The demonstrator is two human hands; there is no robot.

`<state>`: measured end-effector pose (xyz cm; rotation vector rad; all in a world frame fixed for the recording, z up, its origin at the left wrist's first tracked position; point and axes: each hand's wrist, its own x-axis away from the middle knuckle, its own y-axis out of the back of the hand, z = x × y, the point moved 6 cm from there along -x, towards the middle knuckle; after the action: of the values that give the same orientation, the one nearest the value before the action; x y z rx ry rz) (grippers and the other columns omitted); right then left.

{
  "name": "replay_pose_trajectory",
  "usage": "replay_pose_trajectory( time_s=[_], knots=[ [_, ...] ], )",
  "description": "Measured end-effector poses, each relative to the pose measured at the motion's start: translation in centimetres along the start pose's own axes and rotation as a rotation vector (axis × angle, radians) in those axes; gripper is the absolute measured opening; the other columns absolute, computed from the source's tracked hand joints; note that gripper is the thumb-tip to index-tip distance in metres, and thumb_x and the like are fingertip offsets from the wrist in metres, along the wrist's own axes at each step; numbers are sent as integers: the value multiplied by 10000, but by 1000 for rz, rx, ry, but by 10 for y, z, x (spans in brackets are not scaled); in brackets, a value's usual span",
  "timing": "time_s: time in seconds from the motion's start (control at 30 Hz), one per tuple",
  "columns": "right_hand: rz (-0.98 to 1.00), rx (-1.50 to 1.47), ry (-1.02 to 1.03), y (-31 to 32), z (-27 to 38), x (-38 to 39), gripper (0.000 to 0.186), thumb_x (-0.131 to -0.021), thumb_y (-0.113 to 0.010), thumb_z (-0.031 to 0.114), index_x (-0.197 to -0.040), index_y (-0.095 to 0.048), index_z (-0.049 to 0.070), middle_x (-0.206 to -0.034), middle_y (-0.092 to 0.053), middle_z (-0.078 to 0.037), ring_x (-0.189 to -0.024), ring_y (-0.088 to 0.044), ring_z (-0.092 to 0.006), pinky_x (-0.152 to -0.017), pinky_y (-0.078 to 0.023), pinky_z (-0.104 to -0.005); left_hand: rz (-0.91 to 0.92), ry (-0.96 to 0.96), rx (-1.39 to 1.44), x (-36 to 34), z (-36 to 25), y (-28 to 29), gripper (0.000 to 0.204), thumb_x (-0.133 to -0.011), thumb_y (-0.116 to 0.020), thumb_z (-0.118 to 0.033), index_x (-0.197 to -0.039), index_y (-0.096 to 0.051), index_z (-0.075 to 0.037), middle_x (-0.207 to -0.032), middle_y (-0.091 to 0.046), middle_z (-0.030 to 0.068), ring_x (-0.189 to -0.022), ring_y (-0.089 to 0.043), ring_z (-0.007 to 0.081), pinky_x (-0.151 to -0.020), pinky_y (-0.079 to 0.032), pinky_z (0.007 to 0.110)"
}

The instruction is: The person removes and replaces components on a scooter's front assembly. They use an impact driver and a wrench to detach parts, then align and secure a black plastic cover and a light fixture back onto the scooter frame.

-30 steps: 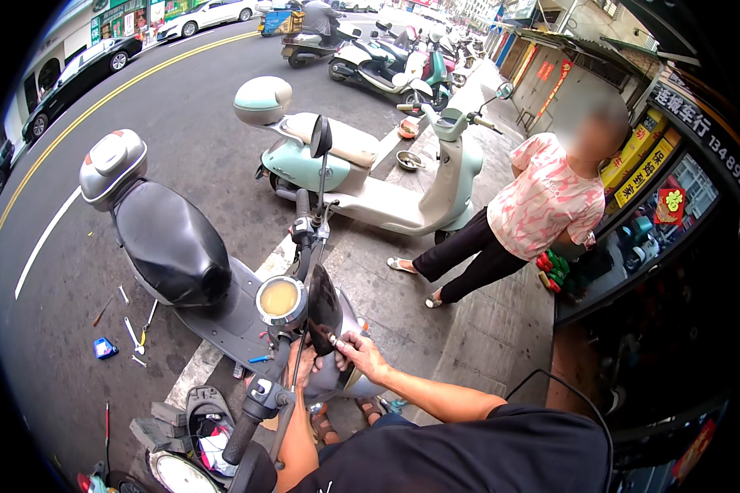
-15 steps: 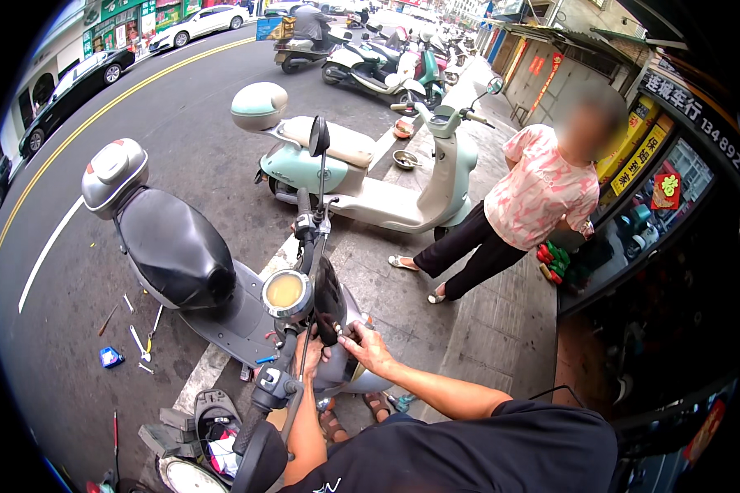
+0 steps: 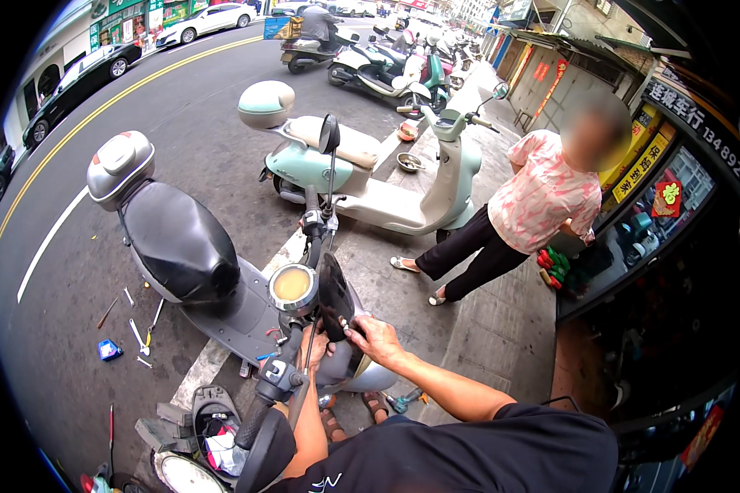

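In front of me stands a scooter with a black seat (image 3: 187, 246), a round gauge (image 3: 293, 284) and a dark glossy front panel (image 3: 335, 300). My right hand (image 3: 376, 339) is at the panel's right edge, thumb and fingers pinched round something small and pale that I cannot make out. My left hand (image 3: 314, 348) is below the gauge at the panel's lower edge. Its fingers are curled and partly hidden by the handlebar (image 3: 281, 374) and cables, so what they hold does not show.
Wrenches (image 3: 138, 335), a screwdriver (image 3: 107, 312) and a blue box (image 3: 109, 351) lie on the ground at left. A teal power tool (image 3: 399, 403) lies near my feet. A person in a pink shirt (image 3: 543, 193) stands ahead right; a mint scooter (image 3: 419, 193) is parked beyond.
The view has shifted slightly, so the scene sits a little further right. Both hands stay at the front panel, with the right hand still pinching at its edge.
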<state>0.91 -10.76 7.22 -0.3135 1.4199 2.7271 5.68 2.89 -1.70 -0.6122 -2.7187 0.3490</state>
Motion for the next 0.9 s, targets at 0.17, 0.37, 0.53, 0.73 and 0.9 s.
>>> replay_pose_trajectory(
  time_s=[0.17,0.37,0.53,0.73,0.9],
  knots=[
    [-11,-26,-4,0,0,1,216,-869,-593,258,-906,-581,45,-810,-611,-138,-793,-601,-348,-701,-474,-417,-28,17,75,1,3,0,152,-876,-603,-158,-976,-637,-48,-686,-594,-2,-499,-507,69,-412,-376,209],
    [68,-267,-203,-4,-8,1,250,-882,-596,266,-861,-574,17,-645,-604,-112,-607,-614,-241,-588,-466,-359,-83,44,66,0,2,1,112,-870,-596,-138,-927,-626,-46,-680,-596,0,-476,-514,76,-396,-368,213],
    [59,-292,-175,-3,-14,2,236,-889,-592,256,-875,-579,22,-619,-595,-87,-571,-594,-180,-559,-456,-332,-49,4,11,2,-9,-8,107,-871,-593,-142,-918,-619,-48,-661,-589,5,-468,-517,87,-396,-372,214],
    [76,-317,-168,1,-4,0,228,-888,-596,247,-888,-581,19,-631,-594,-87,-580,-589,-169,-560,-455,-329,9,-37,29,4,-9,-4,158,-912,-563,-166,-1007,-610,-49,-703,-592,11,-493,-530,90,-415,-378,211],
    [100,-336,-201,-1,-6,1,220,-888,-599,239,-897,-580,19,-651,-596,-93,-596,-591,-163,-570,-458,-327,23,-35,88,4,-6,-4,173,-894,-596,-195,-995,-612,-55,-663,-579,2,-498,-526,81,-435,-385,213]
  ],
)
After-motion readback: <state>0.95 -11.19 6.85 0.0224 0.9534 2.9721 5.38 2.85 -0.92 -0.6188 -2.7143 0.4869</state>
